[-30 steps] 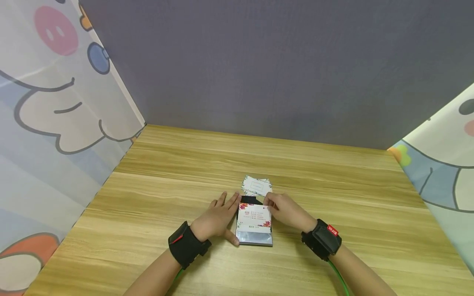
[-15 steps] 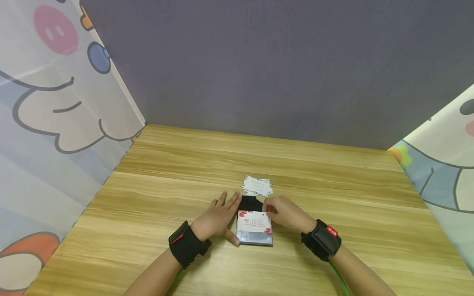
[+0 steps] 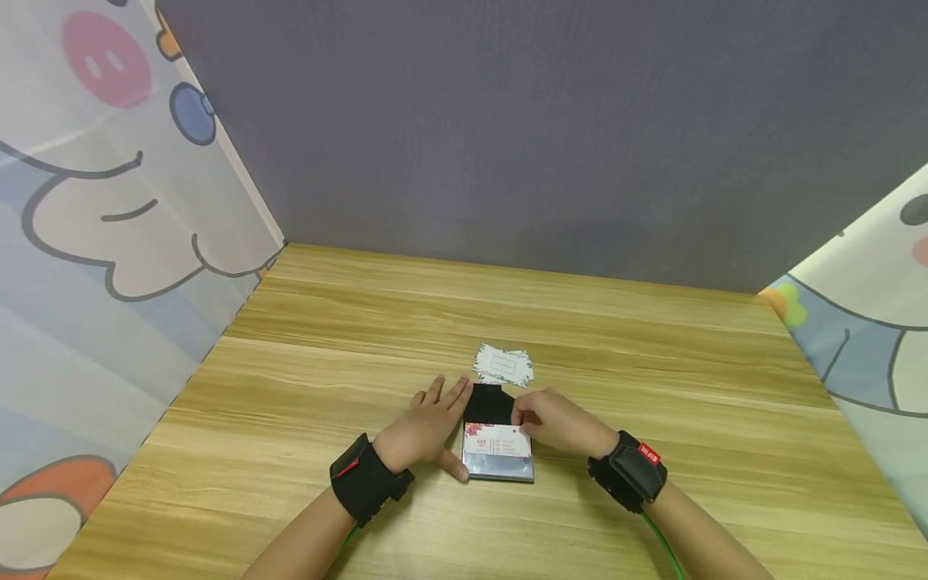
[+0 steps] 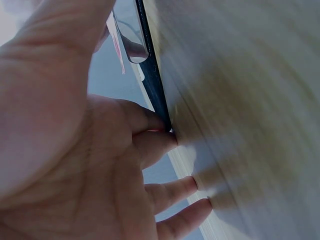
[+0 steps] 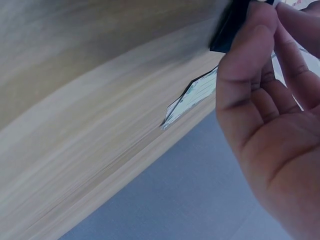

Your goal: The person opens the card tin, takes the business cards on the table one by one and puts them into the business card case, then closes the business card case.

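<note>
A black card holder (image 3: 487, 403) with a shiny silver front pocket (image 3: 497, 466) lies on the table in the head view. A white business card (image 3: 496, 441) with red floral corners sits partly in that pocket, its upper part exposed. My right hand (image 3: 561, 420) pinches the card by its right edge between thumb and index finger. Flat beside the holder's left side, my left hand (image 3: 422, 435) has its fingers extended, the fingertips and thumb touching the edge. The left wrist view shows those fingers against the holder's dark edge (image 4: 156, 85). How deep the card sits is hidden.
Just beyond the holder lies a small loose pile of white business cards (image 3: 503, 366) with green leaf corners. A wooden table (image 3: 377, 314) carries everything. A grey panel (image 3: 522, 145) stands at the back, with cartoon-printed curtains (image 3: 80, 225) on both sides.
My right hand has drawn the card toward me, deeper into the silver pocket, uncovering more of the black holder above it. The left hand has stayed in place.
</note>
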Action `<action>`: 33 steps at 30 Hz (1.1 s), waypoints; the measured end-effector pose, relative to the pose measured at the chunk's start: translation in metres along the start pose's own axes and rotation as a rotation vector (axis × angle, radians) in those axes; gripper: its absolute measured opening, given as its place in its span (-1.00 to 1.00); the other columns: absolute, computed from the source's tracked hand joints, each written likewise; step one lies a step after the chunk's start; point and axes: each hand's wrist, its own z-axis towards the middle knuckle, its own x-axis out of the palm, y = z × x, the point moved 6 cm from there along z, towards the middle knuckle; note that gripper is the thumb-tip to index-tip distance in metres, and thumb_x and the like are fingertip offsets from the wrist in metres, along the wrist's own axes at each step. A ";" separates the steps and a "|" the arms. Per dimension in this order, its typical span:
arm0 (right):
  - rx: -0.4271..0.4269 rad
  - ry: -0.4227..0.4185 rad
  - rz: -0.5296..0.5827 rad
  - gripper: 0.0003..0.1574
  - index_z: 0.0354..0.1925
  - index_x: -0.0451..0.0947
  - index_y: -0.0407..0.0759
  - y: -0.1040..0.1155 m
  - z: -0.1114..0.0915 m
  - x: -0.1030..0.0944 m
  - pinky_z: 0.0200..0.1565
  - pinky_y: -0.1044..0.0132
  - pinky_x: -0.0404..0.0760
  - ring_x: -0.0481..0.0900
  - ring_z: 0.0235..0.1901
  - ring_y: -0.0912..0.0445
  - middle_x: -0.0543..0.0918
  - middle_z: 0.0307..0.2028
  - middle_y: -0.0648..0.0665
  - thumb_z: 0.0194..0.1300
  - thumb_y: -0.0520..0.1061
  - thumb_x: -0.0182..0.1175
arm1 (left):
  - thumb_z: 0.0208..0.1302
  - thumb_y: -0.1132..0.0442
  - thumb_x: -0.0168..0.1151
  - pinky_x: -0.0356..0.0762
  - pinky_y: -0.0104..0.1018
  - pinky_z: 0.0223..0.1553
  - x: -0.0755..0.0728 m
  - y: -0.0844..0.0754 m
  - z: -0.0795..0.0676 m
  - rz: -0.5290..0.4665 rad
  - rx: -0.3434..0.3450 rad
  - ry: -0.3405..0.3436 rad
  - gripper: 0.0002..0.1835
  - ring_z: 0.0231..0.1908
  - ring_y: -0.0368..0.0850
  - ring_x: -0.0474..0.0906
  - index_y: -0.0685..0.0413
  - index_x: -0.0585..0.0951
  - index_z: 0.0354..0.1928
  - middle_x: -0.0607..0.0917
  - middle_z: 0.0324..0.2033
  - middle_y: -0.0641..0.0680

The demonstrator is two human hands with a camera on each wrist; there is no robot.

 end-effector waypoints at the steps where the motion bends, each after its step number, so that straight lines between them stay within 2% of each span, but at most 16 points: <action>1: 0.001 0.006 0.004 -0.82 -0.49 0.53 -0.15 0.000 0.000 0.001 -0.50 0.47 0.33 0.31 -0.53 0.27 0.44 -0.57 0.07 0.08 -0.40 0.11 | -0.37 -0.26 0.41 0.07 0.16 0.25 0.000 0.000 0.000 0.002 -0.001 0.000 0.33 0.37 0.29 -0.17 0.17 -0.07 0.41 -0.05 0.42 0.14; 15: -0.068 0.041 -0.012 -0.80 -0.50 0.54 -0.14 0.003 0.001 0.006 -0.50 0.49 0.34 0.30 -0.54 0.31 0.48 -0.56 0.05 0.06 -0.42 0.16 | -0.36 -0.27 0.39 0.04 0.16 0.26 0.002 0.001 0.001 -0.003 -0.005 0.007 0.33 0.38 0.28 -0.19 0.14 -0.10 0.42 -0.07 0.43 0.12; 26: -0.111 0.072 0.010 -0.72 -0.35 0.59 -0.13 0.006 0.001 0.008 -0.44 0.49 0.41 0.34 -0.50 0.32 0.50 -0.52 0.02 0.05 -0.45 0.14 | -0.36 -0.27 0.39 0.03 0.16 0.27 0.001 0.001 0.001 -0.002 -0.008 0.006 0.32 0.38 0.27 -0.19 0.15 -0.07 0.42 -0.05 0.42 0.13; 33: -0.107 0.072 -0.005 -0.83 -0.32 0.60 -0.13 0.006 0.002 0.008 -0.43 0.49 0.41 0.34 -0.50 0.33 0.55 -0.45 0.03 0.10 -0.34 0.20 | -0.36 -0.26 0.40 0.04 0.16 0.26 0.001 0.001 0.000 -0.010 -0.005 0.006 0.32 0.38 0.28 -0.18 0.16 -0.06 0.41 -0.04 0.42 0.13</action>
